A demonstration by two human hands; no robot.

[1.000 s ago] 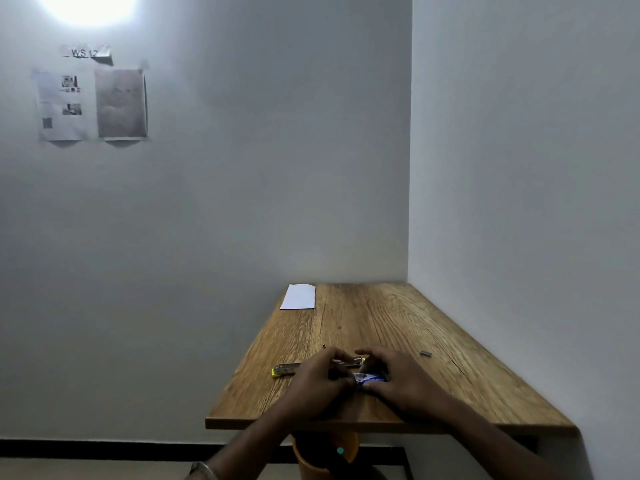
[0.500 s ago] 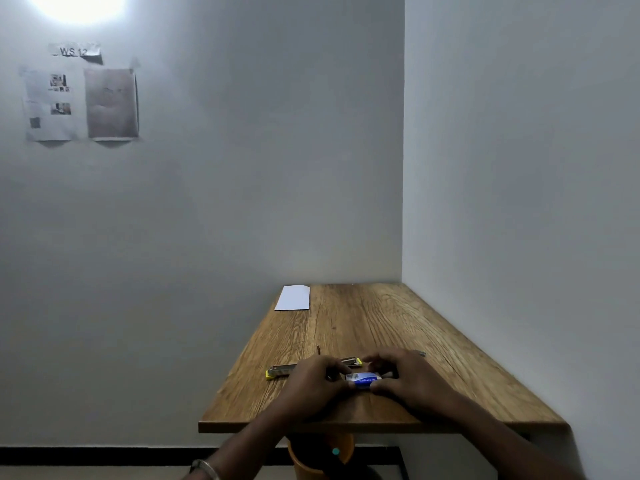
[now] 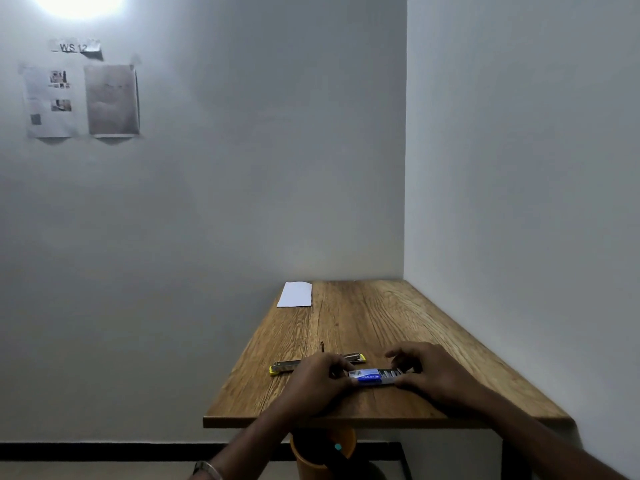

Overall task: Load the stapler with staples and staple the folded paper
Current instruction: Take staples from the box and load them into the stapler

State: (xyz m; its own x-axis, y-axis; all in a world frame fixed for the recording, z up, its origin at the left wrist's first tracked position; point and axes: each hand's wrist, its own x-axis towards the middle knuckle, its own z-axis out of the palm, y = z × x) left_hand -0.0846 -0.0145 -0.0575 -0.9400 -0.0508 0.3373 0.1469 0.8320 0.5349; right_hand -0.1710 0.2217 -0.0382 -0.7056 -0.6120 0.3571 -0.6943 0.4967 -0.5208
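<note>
The wooden table [image 3: 363, 327] fills the lower middle of the head view, pushed into the corner of two pale walls. On the left wall, toward ten o'clock from the table, hang two printed sheets [image 3: 81, 100] under a small label. Below the near table edge, at six o'clock, an orange bin [image 3: 311, 455] shows.

The folded paper [image 3: 295, 294] lies flat at the table's far left corner, about eleven o'clock from the hands and well apart from them; nothing touches it.

The left hand [image 3: 317, 379] has its fingers curled round the left end of a small blue staple box [image 3: 370, 376]. The right hand [image 3: 427, 370] pinches the box's right end low down, thumb and lower fingers on it, while its upper fingers are spread loosely above. A grey row, seemingly the staples, shows at that right end, so the box looks partly slid open.

The yellow stapler [image 3: 287, 367] lies just behind the left hand, at about eleven o'clock from the box, long and flat as though opened out; whether its channel holds staples cannot be told.

By this reading the task is early: the staples are being got out, while loading, closing and stapling the paper are all left to do.
</note>
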